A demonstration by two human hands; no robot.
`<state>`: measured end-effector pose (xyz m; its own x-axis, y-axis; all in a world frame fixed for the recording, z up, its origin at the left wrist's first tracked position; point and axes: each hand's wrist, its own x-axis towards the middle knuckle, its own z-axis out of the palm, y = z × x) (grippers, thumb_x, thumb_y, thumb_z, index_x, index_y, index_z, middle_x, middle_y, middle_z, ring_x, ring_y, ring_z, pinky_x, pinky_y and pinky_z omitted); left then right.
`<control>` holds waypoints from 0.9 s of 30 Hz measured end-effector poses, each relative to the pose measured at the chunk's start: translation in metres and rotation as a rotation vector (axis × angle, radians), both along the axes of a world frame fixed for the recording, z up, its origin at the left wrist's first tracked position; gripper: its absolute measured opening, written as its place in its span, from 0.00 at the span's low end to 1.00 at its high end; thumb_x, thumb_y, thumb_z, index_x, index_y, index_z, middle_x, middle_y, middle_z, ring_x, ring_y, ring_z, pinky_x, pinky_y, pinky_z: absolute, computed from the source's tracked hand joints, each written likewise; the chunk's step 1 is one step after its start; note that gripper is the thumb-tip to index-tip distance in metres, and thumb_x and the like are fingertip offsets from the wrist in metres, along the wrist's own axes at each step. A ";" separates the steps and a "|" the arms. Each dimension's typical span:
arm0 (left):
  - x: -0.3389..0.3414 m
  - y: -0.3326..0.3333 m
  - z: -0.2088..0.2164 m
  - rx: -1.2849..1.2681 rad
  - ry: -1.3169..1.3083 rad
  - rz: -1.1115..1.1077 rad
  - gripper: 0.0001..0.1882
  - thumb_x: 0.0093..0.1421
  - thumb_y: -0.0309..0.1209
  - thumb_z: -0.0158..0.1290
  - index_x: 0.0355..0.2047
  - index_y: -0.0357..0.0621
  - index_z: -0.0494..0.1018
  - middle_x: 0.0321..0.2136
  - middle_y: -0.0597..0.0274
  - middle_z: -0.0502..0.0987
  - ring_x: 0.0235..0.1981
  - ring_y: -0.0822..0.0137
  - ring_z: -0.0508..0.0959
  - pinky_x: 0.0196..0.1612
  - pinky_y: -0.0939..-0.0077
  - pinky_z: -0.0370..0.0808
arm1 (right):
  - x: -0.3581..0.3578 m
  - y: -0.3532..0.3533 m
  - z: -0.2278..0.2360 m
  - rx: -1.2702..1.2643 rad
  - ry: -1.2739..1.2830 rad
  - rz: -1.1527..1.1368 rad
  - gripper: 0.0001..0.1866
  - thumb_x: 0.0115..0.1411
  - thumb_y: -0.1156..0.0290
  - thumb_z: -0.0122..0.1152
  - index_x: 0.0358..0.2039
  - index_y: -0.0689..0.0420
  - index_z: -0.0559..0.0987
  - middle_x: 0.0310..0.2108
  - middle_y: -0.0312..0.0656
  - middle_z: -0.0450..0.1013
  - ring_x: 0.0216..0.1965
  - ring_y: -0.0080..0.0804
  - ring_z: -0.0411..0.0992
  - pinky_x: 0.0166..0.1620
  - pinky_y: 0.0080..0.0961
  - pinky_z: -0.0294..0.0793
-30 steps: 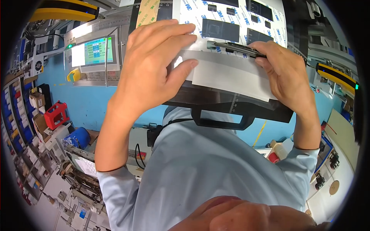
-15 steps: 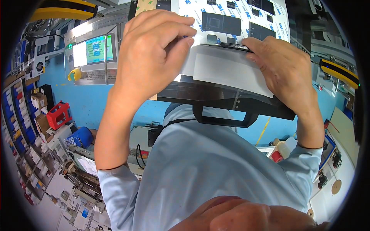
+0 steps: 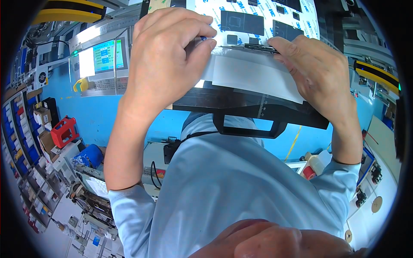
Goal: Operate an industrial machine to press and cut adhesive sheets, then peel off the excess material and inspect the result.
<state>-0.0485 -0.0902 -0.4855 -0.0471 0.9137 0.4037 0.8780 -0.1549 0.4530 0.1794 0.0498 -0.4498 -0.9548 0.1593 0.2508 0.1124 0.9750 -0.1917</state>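
A white printed backing sheet point(image 3: 268, 26) with dark rectangular cutouts lies on a black flat fixture point(image 3: 223, 98). My left hand point(image 3: 170, 56) is over its left side, fingers bent, thumb and forefinger tips close together at the sheet; anything pinched between them is too small to make out. My right hand point(image 3: 316, 71) grips a slim dark pointed tool point(image 3: 258, 47) between thumb and forefinger. The tool lies nearly level along the sheet's near edge, its thin end toward my left hand. Below it is a plain white strip point(image 3: 254, 77), partly covered by my right hand.
A black handle point(image 3: 249, 132) juts from the fixture's near side. A control panel with a lit screen point(image 3: 105, 56) and yellow knob point(image 3: 81, 84) stands at left. Yellow-black bars point(image 3: 69, 10) flank both sides. A red stool-like object point(image 3: 64, 131) and shelves point(image 3: 26, 150) are lower left.
The whole view has shifted slightly, with sheet and fixture a little higher and more to the left. Both hands keep nearly the same grip; the tool looks slightly turned.
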 end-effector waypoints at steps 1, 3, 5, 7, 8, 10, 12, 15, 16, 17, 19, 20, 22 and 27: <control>0.000 0.000 0.000 0.004 0.006 -0.001 0.06 0.51 0.26 0.62 0.32 0.43 0.81 0.39 0.62 0.81 0.42 0.61 0.78 0.50 0.69 0.70 | 0.000 0.000 0.001 0.002 0.000 0.001 0.21 0.46 0.83 0.68 0.44 0.58 0.81 0.21 0.41 0.70 0.21 0.34 0.68 0.24 0.28 0.67; 0.000 0.000 0.001 -0.004 0.010 0.000 0.06 0.51 0.26 0.62 0.32 0.43 0.81 0.39 0.62 0.81 0.42 0.61 0.78 0.50 0.68 0.70 | 0.001 0.000 0.002 0.004 -0.020 -0.006 0.21 0.46 0.82 0.68 0.44 0.57 0.81 0.21 0.41 0.70 0.22 0.34 0.69 0.24 0.28 0.67; 0.001 -0.001 0.002 -0.011 0.014 0.002 0.06 0.52 0.26 0.62 0.32 0.44 0.81 0.39 0.62 0.81 0.42 0.60 0.78 0.51 0.68 0.69 | 0.001 0.001 0.001 0.012 -0.015 0.003 0.21 0.47 0.82 0.68 0.44 0.57 0.81 0.21 0.41 0.71 0.22 0.34 0.69 0.24 0.28 0.68; 0.001 -0.001 0.003 -0.018 0.023 0.010 0.06 0.52 0.27 0.62 0.32 0.44 0.81 0.39 0.63 0.81 0.42 0.60 0.78 0.52 0.67 0.69 | 0.002 0.002 0.001 0.019 -0.010 0.012 0.21 0.47 0.82 0.68 0.44 0.57 0.81 0.21 0.40 0.71 0.22 0.34 0.69 0.24 0.28 0.68; 0.001 -0.001 0.003 -0.018 0.023 0.010 0.06 0.52 0.27 0.62 0.32 0.44 0.81 0.39 0.63 0.81 0.42 0.60 0.78 0.52 0.67 0.69 | 0.003 0.003 0.001 0.021 -0.007 0.015 0.21 0.47 0.82 0.68 0.44 0.57 0.81 0.21 0.40 0.71 0.22 0.35 0.70 0.25 0.28 0.68; 0.002 -0.001 0.003 -0.015 0.038 0.009 0.06 0.52 0.27 0.62 0.32 0.44 0.81 0.39 0.63 0.81 0.43 0.60 0.78 0.52 0.67 0.68 | 0.005 0.004 0.001 0.023 -0.004 0.019 0.20 0.47 0.82 0.68 0.44 0.57 0.81 0.21 0.40 0.71 0.22 0.35 0.70 0.25 0.28 0.68; 0.002 -0.001 0.003 -0.015 0.038 0.008 0.06 0.52 0.27 0.61 0.32 0.44 0.81 0.39 0.63 0.81 0.43 0.60 0.78 0.52 0.67 0.68 | 0.007 0.004 0.002 0.017 -0.012 0.001 0.20 0.48 0.82 0.68 0.44 0.58 0.81 0.22 0.40 0.71 0.22 0.35 0.70 0.24 0.28 0.68; 0.002 -0.001 0.003 -0.018 0.040 0.005 0.06 0.53 0.27 0.61 0.32 0.44 0.81 0.39 0.63 0.81 0.43 0.60 0.78 0.52 0.67 0.68 | 0.009 0.005 0.003 0.030 -0.016 0.000 0.19 0.48 0.81 0.68 0.43 0.58 0.81 0.22 0.40 0.71 0.22 0.34 0.70 0.24 0.28 0.68; 0.002 -0.001 0.003 -0.022 0.042 0.005 0.06 0.53 0.27 0.61 0.32 0.44 0.81 0.39 0.63 0.81 0.43 0.61 0.78 0.53 0.67 0.68 | 0.009 0.005 0.003 0.030 -0.016 -0.002 0.19 0.48 0.81 0.68 0.43 0.58 0.81 0.22 0.40 0.71 0.22 0.34 0.70 0.24 0.28 0.68; 0.002 -0.001 0.003 -0.021 0.041 0.004 0.06 0.53 0.27 0.61 0.32 0.44 0.81 0.39 0.63 0.81 0.43 0.61 0.78 0.53 0.67 0.68 | 0.010 0.005 0.004 0.032 -0.016 -0.004 0.19 0.48 0.81 0.68 0.43 0.58 0.81 0.21 0.40 0.71 0.22 0.34 0.70 0.24 0.28 0.68; 0.002 -0.001 0.003 -0.021 0.044 0.002 0.06 0.53 0.27 0.61 0.32 0.44 0.81 0.39 0.63 0.82 0.43 0.61 0.78 0.53 0.67 0.68 | 0.010 0.006 0.004 0.035 -0.016 -0.007 0.18 0.48 0.80 0.68 0.43 0.58 0.82 0.21 0.40 0.71 0.22 0.34 0.70 0.24 0.28 0.68; 0.002 -0.001 0.003 -0.020 0.045 0.000 0.06 0.53 0.27 0.61 0.32 0.44 0.81 0.39 0.63 0.82 0.43 0.61 0.78 0.53 0.67 0.68 | 0.011 0.007 0.004 0.037 -0.025 -0.006 0.18 0.48 0.80 0.68 0.43 0.58 0.82 0.21 0.40 0.71 0.22 0.33 0.70 0.24 0.27 0.68; 0.002 -0.001 0.003 -0.017 0.060 0.001 0.06 0.53 0.27 0.61 0.32 0.44 0.81 0.39 0.63 0.82 0.43 0.61 0.78 0.53 0.67 0.68 | 0.012 0.007 0.005 0.039 -0.033 -0.006 0.18 0.48 0.79 0.69 0.43 0.58 0.82 0.21 0.40 0.71 0.22 0.33 0.70 0.24 0.27 0.68; 0.002 -0.001 0.002 -0.012 0.062 -0.001 0.06 0.53 0.27 0.61 0.32 0.44 0.81 0.39 0.63 0.82 0.43 0.61 0.78 0.53 0.67 0.68 | 0.014 0.010 0.003 0.044 -0.022 0.009 0.19 0.48 0.80 0.69 0.43 0.57 0.82 0.21 0.40 0.71 0.22 0.32 0.70 0.24 0.27 0.68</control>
